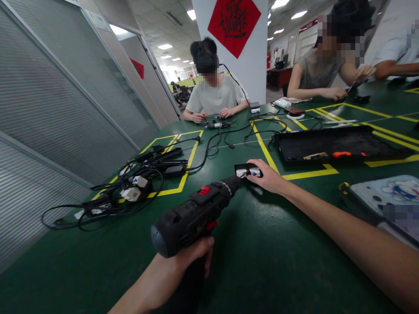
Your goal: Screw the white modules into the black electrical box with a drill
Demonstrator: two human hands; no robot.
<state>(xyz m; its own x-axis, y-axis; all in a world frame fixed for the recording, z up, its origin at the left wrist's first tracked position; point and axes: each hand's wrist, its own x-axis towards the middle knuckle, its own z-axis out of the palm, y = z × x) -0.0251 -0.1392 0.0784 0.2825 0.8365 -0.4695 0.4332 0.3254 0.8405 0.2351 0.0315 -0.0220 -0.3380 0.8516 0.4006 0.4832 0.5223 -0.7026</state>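
Observation:
My left hand (183, 266) is wrapped round the grip of a black electric screwdriver (196, 213) with red buttons. Its nose points at a small black part (245, 171) with white inserts lying on the green table (262, 261). My right hand (266, 176) rests on that part, fingers curled over its right side and pressing it down. The tool's tip meets the part's left end.
A tangle of black cables and adapters (137, 187) lies to the left. A black tray (334, 146) with orange pieces stands at the right, and a patterned phone case (386, 196) is nearer. Three other people sit across the table. Yellow tape lines mark the table.

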